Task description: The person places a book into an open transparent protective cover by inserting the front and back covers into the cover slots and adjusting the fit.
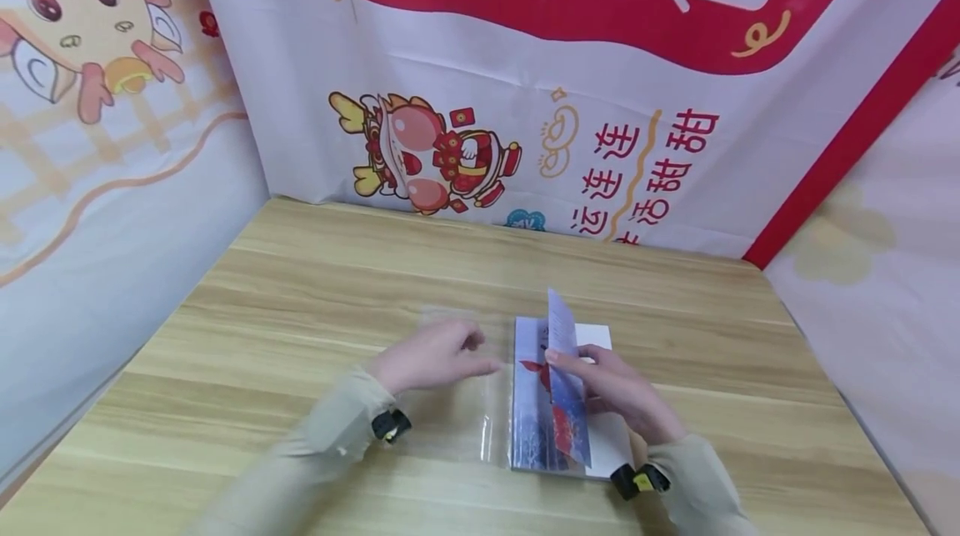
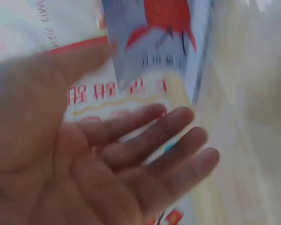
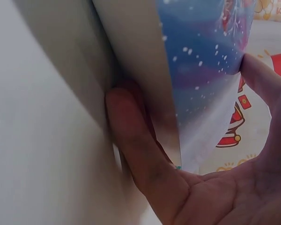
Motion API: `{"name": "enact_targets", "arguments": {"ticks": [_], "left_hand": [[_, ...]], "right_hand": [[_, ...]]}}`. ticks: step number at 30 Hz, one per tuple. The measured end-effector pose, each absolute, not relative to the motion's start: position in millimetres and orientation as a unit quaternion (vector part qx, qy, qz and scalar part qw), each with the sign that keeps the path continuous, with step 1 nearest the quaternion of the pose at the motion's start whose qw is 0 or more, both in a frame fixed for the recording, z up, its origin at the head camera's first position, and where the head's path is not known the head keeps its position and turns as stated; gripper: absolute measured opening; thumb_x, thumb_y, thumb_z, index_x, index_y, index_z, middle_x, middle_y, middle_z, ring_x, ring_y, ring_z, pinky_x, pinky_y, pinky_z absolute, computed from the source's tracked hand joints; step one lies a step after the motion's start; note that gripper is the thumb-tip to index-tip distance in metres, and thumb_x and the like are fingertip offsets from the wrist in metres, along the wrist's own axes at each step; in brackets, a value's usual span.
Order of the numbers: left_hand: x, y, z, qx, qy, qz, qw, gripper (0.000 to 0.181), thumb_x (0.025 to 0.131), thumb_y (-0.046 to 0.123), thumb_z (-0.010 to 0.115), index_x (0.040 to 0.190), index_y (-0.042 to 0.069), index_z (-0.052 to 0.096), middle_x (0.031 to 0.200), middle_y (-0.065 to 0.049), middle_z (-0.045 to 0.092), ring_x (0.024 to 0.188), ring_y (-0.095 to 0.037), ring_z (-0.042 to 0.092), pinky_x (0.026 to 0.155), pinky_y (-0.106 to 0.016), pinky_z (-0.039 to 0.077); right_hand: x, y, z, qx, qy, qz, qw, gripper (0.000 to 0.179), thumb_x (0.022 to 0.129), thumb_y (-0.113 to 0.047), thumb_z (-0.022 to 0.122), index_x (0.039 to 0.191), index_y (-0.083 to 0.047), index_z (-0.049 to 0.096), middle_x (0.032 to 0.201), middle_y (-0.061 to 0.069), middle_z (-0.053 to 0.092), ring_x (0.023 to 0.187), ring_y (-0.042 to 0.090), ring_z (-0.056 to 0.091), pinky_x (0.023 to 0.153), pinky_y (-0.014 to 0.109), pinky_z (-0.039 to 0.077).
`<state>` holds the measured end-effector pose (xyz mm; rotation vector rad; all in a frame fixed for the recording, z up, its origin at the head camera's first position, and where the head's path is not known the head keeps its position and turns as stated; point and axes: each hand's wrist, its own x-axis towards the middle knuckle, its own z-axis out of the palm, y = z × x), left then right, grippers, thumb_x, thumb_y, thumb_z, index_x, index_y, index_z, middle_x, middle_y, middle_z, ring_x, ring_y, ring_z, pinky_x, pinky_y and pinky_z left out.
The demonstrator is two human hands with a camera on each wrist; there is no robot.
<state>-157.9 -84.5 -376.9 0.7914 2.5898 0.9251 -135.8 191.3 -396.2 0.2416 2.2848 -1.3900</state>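
Note:
A book (image 1: 531, 436) with a blue cover and red artwork lies on the table, its front cover (image 1: 566, 386) raised nearly upright over white pages. My right hand (image 1: 626, 390) pinches that cover, thumb on the printed face and fingers behind it; the right wrist view shows the fingers (image 3: 131, 122) between cover and pages. A clear plastic sleeve (image 1: 483, 436) extends leftward from the book, flat on the wood. Over it, apart from the book, is my left hand (image 1: 442, 353). In the blurred left wrist view its fingers (image 2: 178, 154) are loosely extended and hold nothing.
The wooden table (image 1: 300, 294) has a printed cloth (image 1: 465, 44) hanging behind its far edge. More cloth hangs along the left side (image 1: 150, 202) and the right side (image 1: 885, 286). Both wrists wear black straps.

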Motion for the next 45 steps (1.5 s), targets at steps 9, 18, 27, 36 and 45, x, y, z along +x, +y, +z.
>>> {"name": "enact_targets", "arguments": {"ticks": [9,18,27,36,45], "left_hand": [[-162,-109,-380,0.320,0.906,0.230,0.157,0.113,0.069,0.050,0.086,0.152,-0.002,0.027,0.156,-0.023,0.023,0.145,-0.037,0.017,0.116,-0.048,0.016],[-168,-116,-392,0.323,0.907,0.202,0.177,0.133,0.059,0.052,0.089,0.156,0.002,0.014,0.160,-0.023,0.006,0.145,-0.041,-0.003,0.115,-0.053,0.005],[-166,-113,-400,0.338,0.912,0.153,0.174,0.138,0.057,0.060,0.085,0.153,-0.006,0.012,0.158,-0.025,-0.002,0.145,-0.039,-0.006,0.117,-0.049,0.002],[-163,-112,-408,0.318,0.918,0.138,0.193,0.141,0.056,0.061,0.085,0.153,-0.006,0.008,0.159,-0.023,-0.006,0.146,-0.036,-0.007,0.117,-0.046,0.001],[-161,-114,-407,0.297,0.926,0.114,0.200,0.144,0.053,0.063,0.085,0.152,-0.008,0.008,0.158,-0.025,-0.005,0.146,-0.037,-0.004,0.118,-0.045,0.003]], "right_hand": [[-135,188,-395,0.087,0.838,-0.491,0.223,0.095,0.080,-0.065,0.069,0.142,0.002,0.041,0.112,0.015,0.060,0.097,0.028,0.062,0.077,0.043,0.057],[-140,185,-384,0.069,0.858,-0.455,0.228,0.102,0.078,-0.066,0.071,0.146,0.000,0.032,0.124,0.017,0.054,0.102,0.029,0.058,0.079,0.046,0.056],[-140,172,-389,0.055,0.850,-0.479,0.212,0.103,0.078,-0.060,0.075,0.146,-0.001,0.026,0.115,0.017,0.054,0.093,0.026,0.061,0.074,0.041,0.057],[-138,165,-396,0.039,0.855,-0.484,0.184,0.100,0.079,-0.055,0.076,0.144,0.003,0.026,0.113,0.018,0.053,0.089,0.025,0.061,0.073,0.038,0.055],[-137,156,-397,0.030,0.881,-0.446,0.154,0.103,0.076,-0.059,0.076,0.140,0.005,0.028,0.112,0.017,0.055,0.093,0.025,0.059,0.084,0.040,0.050]]}}
